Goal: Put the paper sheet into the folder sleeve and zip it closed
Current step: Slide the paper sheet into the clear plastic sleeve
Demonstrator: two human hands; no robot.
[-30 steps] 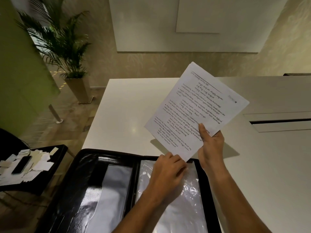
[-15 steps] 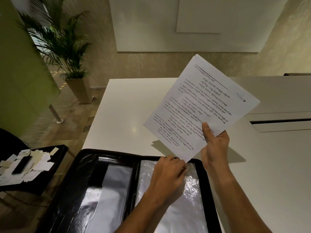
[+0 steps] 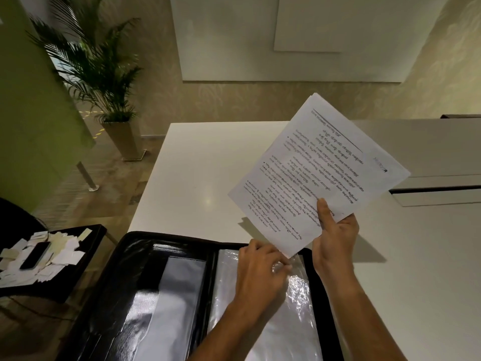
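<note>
Nearest: black zip folder (image 3: 125, 295) lies open flat on the white worktop (image 3: 197, 183), its clear plastic sleeve (image 3: 294, 321) on the right half, long axis running away from the person, mouth prob. at the far end.

Left hand (image 3: 260, 277) sits on the sleeve's far end, fingers curled together at the top edge; looks like it's pinching or lifting the film to open the mouth, but can't tell if film is actually gripped.

Just beyond and to the right, right hand (image 3: 335, 238) is clamped on the paper sheet (image 3: 317, 175), thumb on the printed face, fingers behind. Sheet is held up off the worktop, tilted, long axis slanting up and away to the right. Its lowest corner hangs just above the left-hand fingers, close to the sleeve mouth.

Key relation: sheet's axis is skewed vs. the sleeve's axis. Judgement: next move needs the right hand to rotate the sheet square to the mouth, bottom edge leading, then slide it toward the body. Zip not yet started.
</note>
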